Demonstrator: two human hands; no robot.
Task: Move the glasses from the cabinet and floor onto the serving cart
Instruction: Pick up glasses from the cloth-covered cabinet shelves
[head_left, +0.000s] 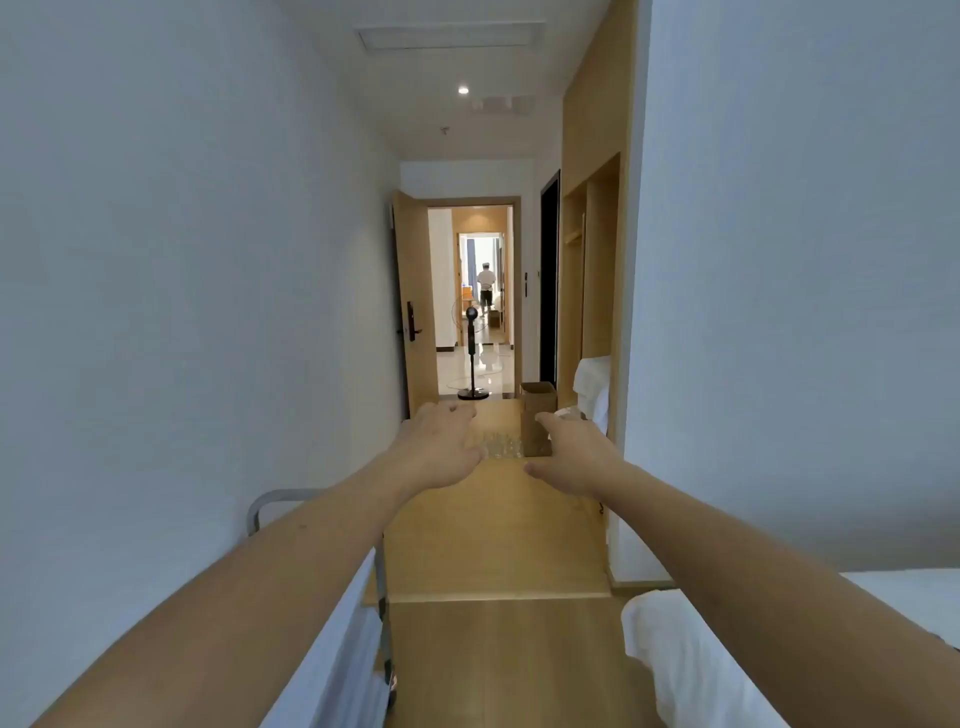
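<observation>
White linen sits nearest: the corner of a bed (691, 670) at lower right, and at lower left the cloth-draped serving cart (332, 644), its grey tube handle (275, 501) rising beside the left forearm. The cart seems parked tight against the wall so the wooden floor (493, 545) stays free as a walkway, leaving whatever gets picked up only a short carry back to it. Both arms stretch straight out ahead at about the same height. The left hand (441, 452) is palm down, thumb out toward the middle, fingers loosely bent and holding nothing; the right hand (576, 457) mirrors it, thumb inward, fingers loosely extended, also empty. A pale blur lies by its fingertips, too smeared to name. Between and just beyond the 2 hands a cluster of clear glasses (501, 447) stands on the floor, just beside a brown cardboard box (537, 421); I judge this a 2-handed reach toward them, not yet touching. Their count is too blurred to tell. Farther off stand an open wooden door (413, 301) and a pedestal fan (472, 353), and a person (486, 286) stands in a distant room.
</observation>
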